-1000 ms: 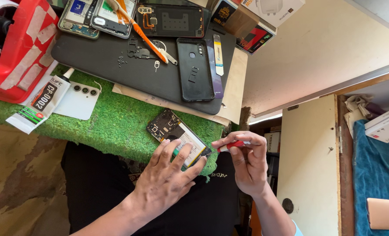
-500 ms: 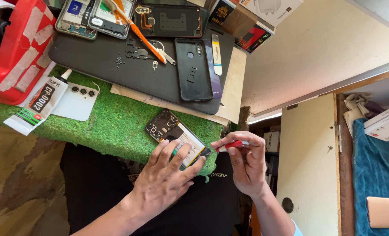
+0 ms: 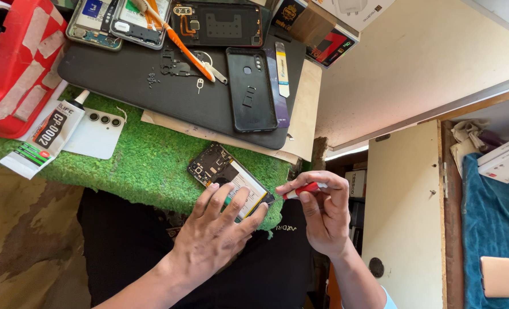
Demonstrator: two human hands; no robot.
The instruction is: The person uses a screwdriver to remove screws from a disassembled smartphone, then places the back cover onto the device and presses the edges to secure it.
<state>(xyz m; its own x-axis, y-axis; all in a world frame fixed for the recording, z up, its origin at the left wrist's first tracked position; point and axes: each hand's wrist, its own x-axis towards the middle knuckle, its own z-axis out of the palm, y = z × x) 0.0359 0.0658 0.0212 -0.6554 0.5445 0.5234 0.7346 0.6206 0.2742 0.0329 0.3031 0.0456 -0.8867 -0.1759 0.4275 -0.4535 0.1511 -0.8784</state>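
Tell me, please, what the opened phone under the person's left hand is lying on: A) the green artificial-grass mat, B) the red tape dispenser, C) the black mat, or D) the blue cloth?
A: the opened phone, pinned by the left hand, lies on the green artificial-grass mat, nearer the person than the black mat; the right hand holds a small red tool at its edge.

Left hand (image 3: 217,237) lay flat, fingers spread (palm down); right hand (image 3: 323,214) curled, thumb and fingertips pinched together.
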